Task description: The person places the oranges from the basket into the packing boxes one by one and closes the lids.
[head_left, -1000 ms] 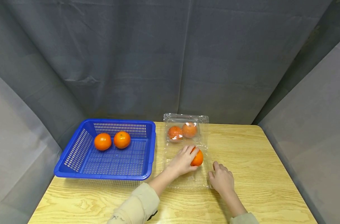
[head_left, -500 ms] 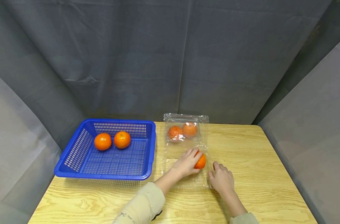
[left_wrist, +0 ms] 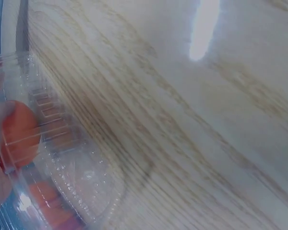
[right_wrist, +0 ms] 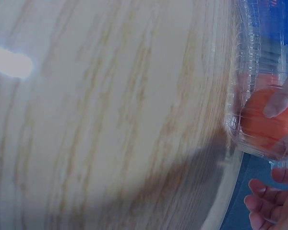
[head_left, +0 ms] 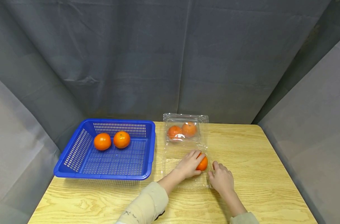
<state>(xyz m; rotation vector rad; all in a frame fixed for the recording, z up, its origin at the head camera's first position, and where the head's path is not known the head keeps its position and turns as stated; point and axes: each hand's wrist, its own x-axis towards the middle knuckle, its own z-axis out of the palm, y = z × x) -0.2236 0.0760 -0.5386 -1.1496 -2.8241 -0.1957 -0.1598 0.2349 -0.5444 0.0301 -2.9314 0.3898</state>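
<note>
My left hand (head_left: 188, 166) grips an orange (head_left: 202, 163) in the near half of a clear plastic clamshell box (head_left: 170, 180), towards its right side. In the left wrist view the gripped orange (left_wrist: 22, 136) shows through the box wall. From the right wrist view, fingers of the left hand lie over this orange (right_wrist: 259, 117). Beside the box's right edge is my right hand (head_left: 222, 180), its fingers loosely bent and nothing seen in them; whether the thumb touches the edge is unclear. Two more oranges (head_left: 189, 129) show through the raised far half of the box.
Left of the box stands a blue plastic basket (head_left: 152, 146) with two oranges (head_left: 122, 139) inside. Both sit on a wood-grain table (head_left: 259, 161). Grey cloth (head_left: 130, 62) hangs behind the table and along its sides.
The left hand has moved right and slightly nearer with the orange, into the right part of the box's near half. The right hand, the box and the basket have stayed put.
</note>
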